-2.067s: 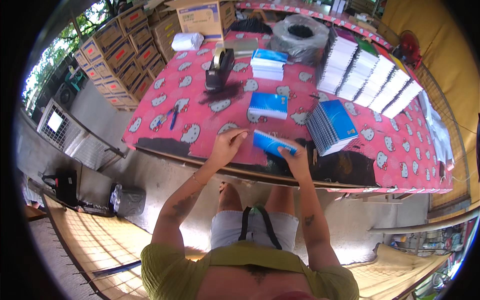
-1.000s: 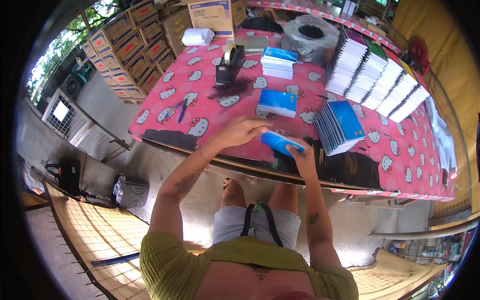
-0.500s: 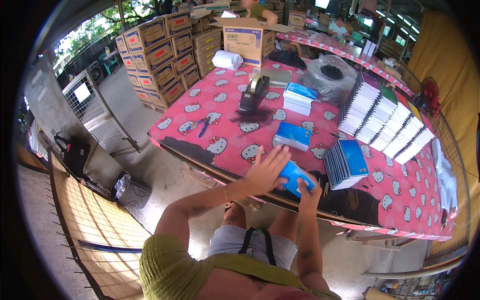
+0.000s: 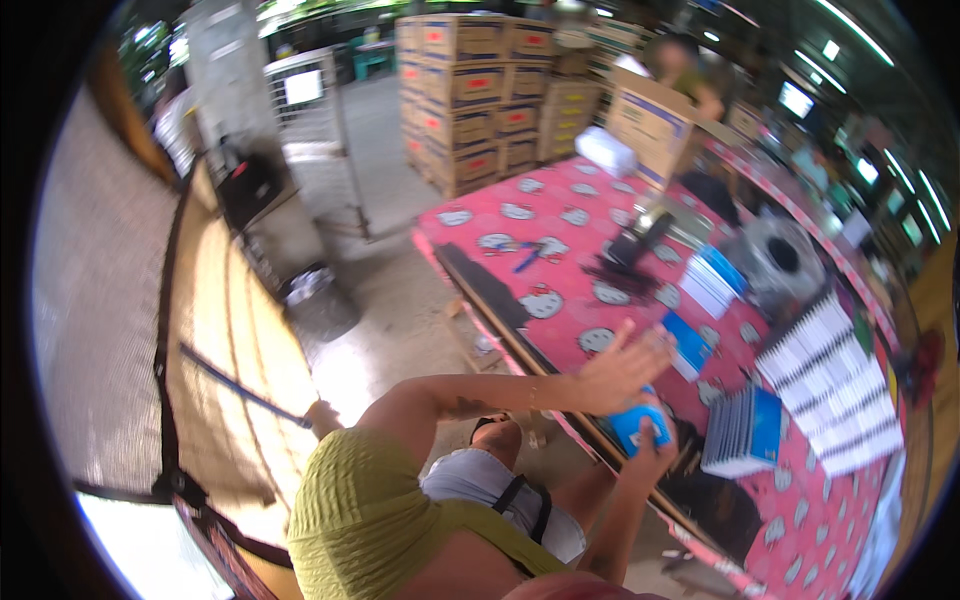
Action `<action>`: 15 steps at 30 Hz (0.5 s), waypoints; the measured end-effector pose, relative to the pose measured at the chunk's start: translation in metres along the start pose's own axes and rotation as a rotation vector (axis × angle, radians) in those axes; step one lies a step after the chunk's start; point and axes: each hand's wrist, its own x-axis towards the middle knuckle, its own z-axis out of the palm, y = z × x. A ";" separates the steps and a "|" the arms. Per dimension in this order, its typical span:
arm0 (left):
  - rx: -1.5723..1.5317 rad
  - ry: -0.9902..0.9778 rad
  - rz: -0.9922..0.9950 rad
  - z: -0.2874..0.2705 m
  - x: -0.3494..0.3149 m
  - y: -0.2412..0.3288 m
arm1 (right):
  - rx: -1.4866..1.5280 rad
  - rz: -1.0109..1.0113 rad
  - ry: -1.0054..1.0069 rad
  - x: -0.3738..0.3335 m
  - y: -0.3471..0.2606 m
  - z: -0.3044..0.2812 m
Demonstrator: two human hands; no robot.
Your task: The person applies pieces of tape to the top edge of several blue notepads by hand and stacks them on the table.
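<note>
Stacked brown cardboard boxes (image 4: 470, 90) fill the upper middle of the frame, above a bare concrete floor (image 4: 380, 260). To their right, a long table under a pink cartoon-print cloth (image 4: 560, 215) runs toward the lower right, carrying a stack of blue-covered booklets (image 4: 742, 432). At centre right, the left hand (image 4: 622, 370) hovers with fingers spread wide; just below it, the right hand (image 4: 655, 447) grips a small glossy blue rectangular packet (image 4: 634, 424) at the table's near edge.

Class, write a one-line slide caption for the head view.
Seated at a pink patterned table, right hand grips a small blue box; open left hand hovers above it.
</note>
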 end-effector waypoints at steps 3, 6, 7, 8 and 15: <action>-0.227 0.084 0.052 0.008 -0.036 0.013 | 0.023 0.045 -0.020 0.004 -0.007 -0.017; -0.151 0.151 0.082 0.001 -0.028 -0.008 | -0.004 0.063 -0.103 0.003 0.008 -0.021; -0.264 -0.002 0.079 -0.003 -0.021 -0.018 | -0.020 0.062 -0.127 0.004 0.008 -0.021; -0.351 -0.060 0.116 -0.010 -0.016 -0.025 | -0.044 0.084 -0.154 0.005 0.004 -0.023; -0.578 -0.370 0.192 -0.033 -0.003 -0.034 | -0.158 0.101 -0.243 0.005 -0.005 -0.033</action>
